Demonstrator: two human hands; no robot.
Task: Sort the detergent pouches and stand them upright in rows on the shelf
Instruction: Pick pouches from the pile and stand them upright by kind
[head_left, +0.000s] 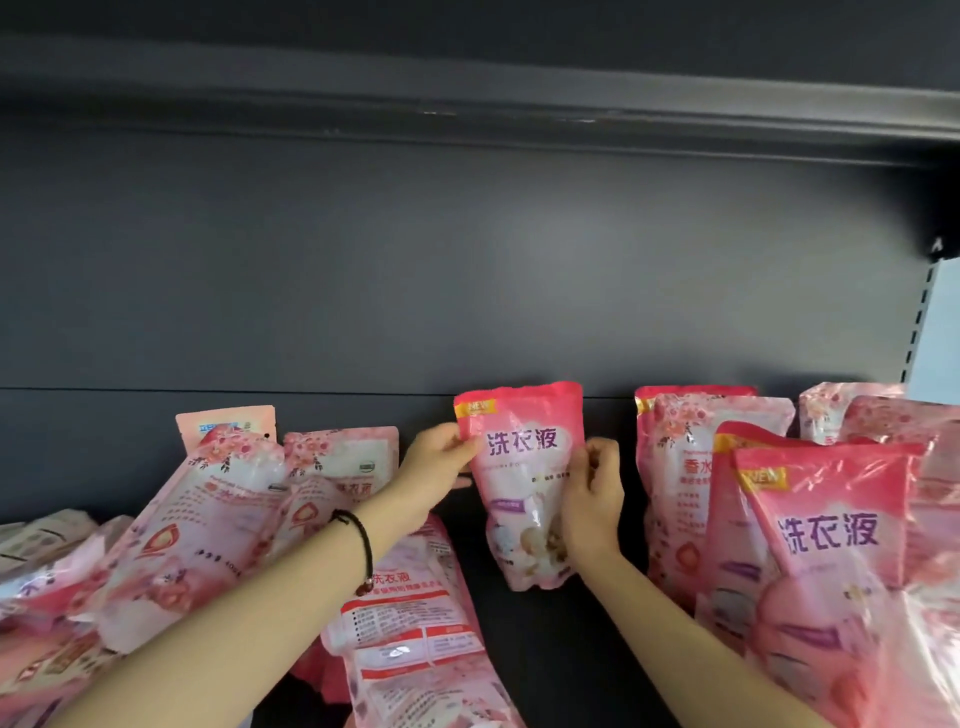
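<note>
Just right of the frame's centre, a pink detergent pouch (522, 483) stands upright on the dark shelf (519, 649), its printed front facing the camera. Both hands grasp it. The left hand (441, 465) pinches the upper left corner, thumb on the front and fingers behind. The right hand (592, 499) wraps the right edge lower down, fingers curled onto the front.

The pouch looks soft and heavy with liquid, so it will likely slump if let go carelessly. To do this step well, press the bottom flat against the shelf first and spread the base out so it carries the weight. Then steady the top with the left hand while the right hand squares the edge.

At the right of the frame, standing pouches (701, 478) of two designs already form rows. This pouch should probably line up beside the same design, close enough to lean a little on its neighbour. At the lower left, a heap of fallen pouches (208, 519) leans and lies about, and one pouch (410, 623) lies flat under the left forearm. Release gently, one hand at a time, and watch for tipping.
</note>
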